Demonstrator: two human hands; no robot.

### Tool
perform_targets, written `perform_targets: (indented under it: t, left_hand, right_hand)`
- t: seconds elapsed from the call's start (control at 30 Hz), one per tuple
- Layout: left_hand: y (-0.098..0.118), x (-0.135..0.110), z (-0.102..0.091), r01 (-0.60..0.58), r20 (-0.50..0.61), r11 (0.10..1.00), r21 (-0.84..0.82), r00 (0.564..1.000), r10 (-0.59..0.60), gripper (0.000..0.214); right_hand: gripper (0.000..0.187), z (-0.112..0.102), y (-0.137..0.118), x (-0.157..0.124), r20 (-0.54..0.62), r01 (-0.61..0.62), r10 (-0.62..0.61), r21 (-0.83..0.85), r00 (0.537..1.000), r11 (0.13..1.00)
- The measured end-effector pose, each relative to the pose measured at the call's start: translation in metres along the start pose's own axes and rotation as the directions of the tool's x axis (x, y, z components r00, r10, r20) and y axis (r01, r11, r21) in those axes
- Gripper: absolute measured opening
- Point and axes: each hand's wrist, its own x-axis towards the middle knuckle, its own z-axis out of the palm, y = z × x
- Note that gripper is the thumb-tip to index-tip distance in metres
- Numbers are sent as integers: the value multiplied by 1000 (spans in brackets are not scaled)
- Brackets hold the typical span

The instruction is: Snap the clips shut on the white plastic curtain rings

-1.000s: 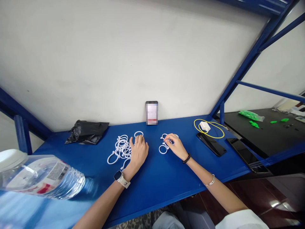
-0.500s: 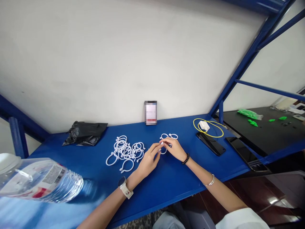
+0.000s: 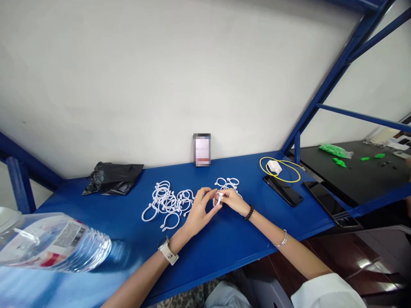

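A white plastic ring [image 3: 219, 198] with a small clasp is between my two hands above the blue tabletop [image 3: 205, 256]. My right hand [image 3: 233, 201] pinches it from the right. My left hand [image 3: 199, 214] has its thumb and fingertips curved around the ring's left and lower side, partly hiding it. Left of my left hand lies a loose pile of similar white rings [image 3: 167, 201]. Several more white rings [image 3: 232, 179] lie just behind my right hand, some partly covered by it.
A large clear bottle [image 3: 64, 241] lies at the front left. A black plastic bag [image 3: 115, 177] is at the back left. A phone [image 3: 202, 149] leans against the wall. To the right are a white charger [image 3: 274, 167] with a yellow cable and two dark phones [image 3: 282, 190].
The held ring has turned and its clasp shows more plainly between the hands. My left thumb and fingers have spread around it. The view has shifted slightly.
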Motion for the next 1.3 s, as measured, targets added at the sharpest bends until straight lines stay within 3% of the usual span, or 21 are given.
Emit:
perform_targets:
  t: [0.23,0.37,0.53,0.9,1.3]
  left_hand:
    - [1,5,-3,65,-33,995,-76,997,-68,24]
    - [0,7,-5,186,-73,970,-154,977,-199,22]
    - [0,6,-5,288,-22,932,-219,954,-300,24]
    - [8,6,-5,335,104,884,-326,942,-318,35]
    - [9,6,-6,313,86,897,-311,950,-301,33]
  right_hand:
    - [28,-1,5,1,6,-9,10,-115,1000,993]
    - [30,-4,7,2,-74,5,-10,-64,997,998]
    - [35,-5,-1,0,-87,82,-83,-10,993,997]
    - [38,-1,0,-3,-35,17,-14,77,999,997]
    - [36,3,2,-5,-44,19,-12,156,999,988]
